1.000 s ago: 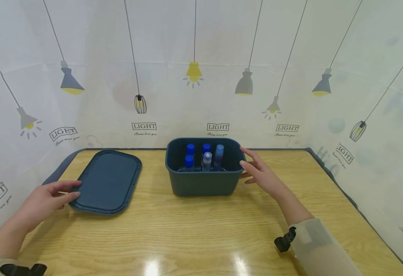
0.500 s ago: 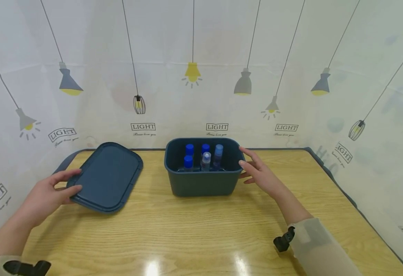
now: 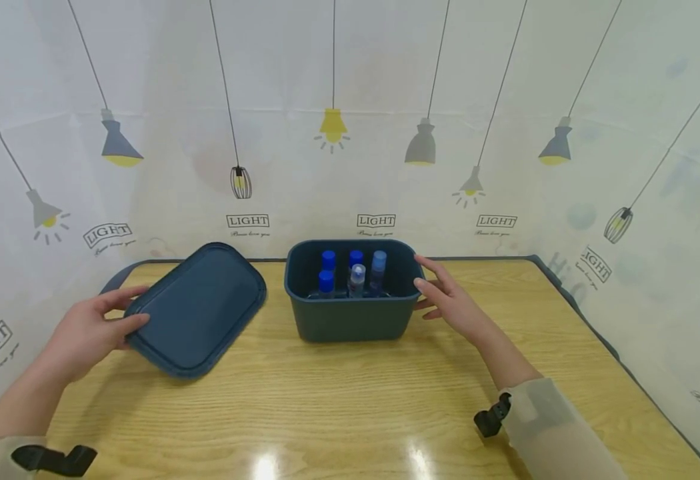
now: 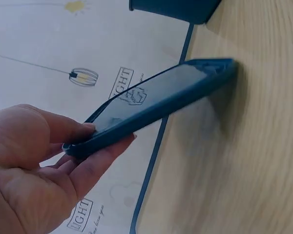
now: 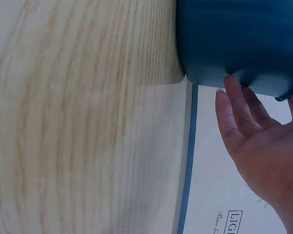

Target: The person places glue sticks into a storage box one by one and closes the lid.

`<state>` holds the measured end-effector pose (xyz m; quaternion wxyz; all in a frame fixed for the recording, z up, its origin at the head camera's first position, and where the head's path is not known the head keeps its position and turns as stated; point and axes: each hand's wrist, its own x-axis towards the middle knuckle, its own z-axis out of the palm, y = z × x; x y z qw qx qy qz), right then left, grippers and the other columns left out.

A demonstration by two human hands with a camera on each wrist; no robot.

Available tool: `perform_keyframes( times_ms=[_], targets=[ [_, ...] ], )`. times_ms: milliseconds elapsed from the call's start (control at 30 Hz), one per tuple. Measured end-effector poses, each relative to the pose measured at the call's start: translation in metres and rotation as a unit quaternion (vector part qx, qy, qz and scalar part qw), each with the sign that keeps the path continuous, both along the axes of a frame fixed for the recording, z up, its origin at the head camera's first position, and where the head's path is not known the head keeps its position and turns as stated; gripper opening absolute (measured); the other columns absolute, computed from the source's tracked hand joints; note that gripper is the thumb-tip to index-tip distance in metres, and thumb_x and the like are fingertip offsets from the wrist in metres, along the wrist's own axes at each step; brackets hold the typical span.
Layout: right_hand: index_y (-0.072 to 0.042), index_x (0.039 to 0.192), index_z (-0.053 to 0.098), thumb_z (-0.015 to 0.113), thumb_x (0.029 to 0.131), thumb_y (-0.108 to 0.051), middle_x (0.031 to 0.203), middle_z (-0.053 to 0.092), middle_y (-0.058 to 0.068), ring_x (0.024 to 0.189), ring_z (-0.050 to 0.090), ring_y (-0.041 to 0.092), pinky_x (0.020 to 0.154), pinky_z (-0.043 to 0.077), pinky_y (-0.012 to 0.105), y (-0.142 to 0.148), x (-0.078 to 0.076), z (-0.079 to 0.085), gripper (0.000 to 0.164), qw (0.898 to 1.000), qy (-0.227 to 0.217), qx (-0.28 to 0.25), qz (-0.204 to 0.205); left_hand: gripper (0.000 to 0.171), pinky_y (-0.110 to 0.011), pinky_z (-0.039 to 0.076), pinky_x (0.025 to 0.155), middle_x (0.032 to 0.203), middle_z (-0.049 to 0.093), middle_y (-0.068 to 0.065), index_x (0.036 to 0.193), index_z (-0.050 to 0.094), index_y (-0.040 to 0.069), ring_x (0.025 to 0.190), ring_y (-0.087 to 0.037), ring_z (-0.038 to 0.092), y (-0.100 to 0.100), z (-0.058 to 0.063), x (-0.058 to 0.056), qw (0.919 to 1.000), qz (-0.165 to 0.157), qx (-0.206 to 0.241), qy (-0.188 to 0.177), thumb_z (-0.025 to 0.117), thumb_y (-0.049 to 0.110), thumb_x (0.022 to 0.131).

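Note:
My left hand (image 3: 95, 330) pinches the left end of a flat dark blue lid (image 3: 200, 310), thumb on top and fingers beneath. In the left wrist view the lid (image 4: 156, 107) tilts, its gripped end raised off the table. At the centre back stands a dark blue bin (image 3: 353, 320), uncovered. Several small clear bottles with blue caps (image 3: 326, 280) stand upright inside, one with a clear cap (image 3: 357, 273). My right hand (image 3: 455, 303) rests its fingertips against the bin's right side and rim, fingers loosely extended; in the right wrist view the fingers (image 5: 239, 107) touch the wall.
The wooden table (image 3: 326, 400) extends around the bin and lid. A pale curtain (image 3: 302, 167) printed with lamps hangs behind and along both sides. Dark edging (image 3: 584, 320) runs along the table's border.
My left hand has raised the lid's left end from the table and moved the lid slightly right, tilting it. The right hand and the bin stay in place.

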<state>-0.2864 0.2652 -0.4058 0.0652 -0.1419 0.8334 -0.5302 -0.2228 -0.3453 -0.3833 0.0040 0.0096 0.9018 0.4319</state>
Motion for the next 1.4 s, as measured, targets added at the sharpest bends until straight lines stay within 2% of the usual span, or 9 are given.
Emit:
perform_keyframes(
  times_ms=[167,267,367,467,567,667,1033,1200,1400],
  targets=[
    [-0.04,0.176,0.02,0.049,0.117,-0.047,0.165,0.047,0.03,0.126,0.072,0.045,0.1,0.061,0.056,0.001,-0.001,0.0,0.065,1.0,0.002,-0.001,0.006,0.061,-0.031,0.067,0.074,0.145,0.049,-0.031,0.168,0.044,0.006,0.09,-0.009,0.077,0.014,0.01,-0.002,0.999,0.024,-0.006,0.036,0.065,0.022,0.112],
    [-0.04,0.176,0.02,0.048,0.118,-0.047,0.165,0.047,0.03,0.127,0.071,0.046,0.101,0.061,0.056,0.001,-0.002,0.0,0.065,1.0,0.002,-0.001,0.008,0.06,-0.027,0.066,0.074,0.152,0.049,-0.034,0.168,0.046,0.013,0.11,-0.036,0.079,0.025,0.021,-0.004,0.9975,0.044,-0.013,0.053,0.064,0.027,0.113],
    [-0.041,0.176,0.02,0.047,0.118,-0.048,0.166,0.046,0.029,0.128,0.071,0.046,0.101,0.061,0.055,0.001,-0.002,-0.001,0.065,1.0,0.001,0.0,0.008,0.059,-0.021,0.06,0.068,0.16,0.048,-0.035,0.168,0.048,0.017,0.134,-0.054,0.065,0.037,0.033,-0.008,0.9955,0.062,-0.012,0.071,0.063,0.031,0.113],
    [-0.041,0.176,0.02,0.047,0.118,-0.048,0.166,0.046,0.029,0.128,0.071,0.047,0.101,0.061,0.055,0.001,-0.002,-0.001,0.065,1.0,0.002,0.002,0.008,0.056,-0.02,0.051,0.059,0.159,0.052,-0.031,0.165,0.053,0.019,0.114,-0.026,0.076,0.049,0.043,-0.015,0.9913,0.078,-0.001,0.106,0.065,0.031,0.112],
    [-0.041,0.176,0.019,0.047,0.118,-0.047,0.166,0.046,0.029,0.127,0.071,0.047,0.101,0.06,0.056,0.002,-0.001,-0.001,0.065,1.0,0.003,0.003,0.008,0.052,-0.025,0.046,0.053,0.15,0.059,-0.02,0.161,0.059,0.021,0.088,0.008,0.065,0.064,0.052,-0.024,0.9846,0.091,0.013,0.149,0.068,0.027,0.11],
    [-0.041,0.176,0.019,0.047,0.118,-0.047,0.165,0.047,0.029,0.127,0.07,0.047,0.102,0.06,0.058,0.002,-0.001,-0.001,0.065,1.0,0.003,0.003,0.006,0.048,-0.021,0.045,0.055,0.143,0.059,-0.012,0.158,0.063,0.022,0.087,0.013,0.063,0.081,0.06,-0.035,0.9794,0.09,0.037,0.177,0.068,0.021,0.11],
    [-0.042,0.176,0.02,0.048,0.117,-0.049,0.167,0.046,0.029,0.125,0.071,0.046,0.101,0.06,0.056,0.0,0.001,-0.001,0.065,1.0,-0.005,-0.001,-0.001,0.041,-0.022,0.042,0.055,0.144,0.065,-0.014,0.149,0.072,0.024,0.083,-0.018,0.065,0.148,0.08,-0.076,0.9716,0.022,0.046,0.231,0.065,0.011,0.111],
    [-0.041,0.176,0.02,0.048,0.117,-0.049,0.167,0.045,0.029,0.124,0.072,0.044,0.1,0.061,0.055,-0.001,0.0,0.0,0.066,1.0,-0.005,0.0,-0.002,0.038,-0.024,0.048,0.087,0.129,0.07,-0.016,0.141,0.077,0.017,0.109,-0.025,0.063,0.175,0.079,-0.089,0.951,-0.029,0.018,0.307,0.065,0.002,0.109],
    [-0.036,0.177,0.021,0.05,0.117,-0.047,0.168,0.045,0.029,0.136,0.065,0.046,0.109,0.055,0.061,-0.003,0.002,0.004,0.067,1.0,0.01,0.02,-0.005,0.036,-0.038,0.044,0.081,0.12,0.07,-0.017,0.136,0.08,0.013,0.104,-0.032,0.061,0.202,0.076,-0.093,0.9243,-0.099,0.014,0.368,0.064,-0.003,0.108]
  ],
)
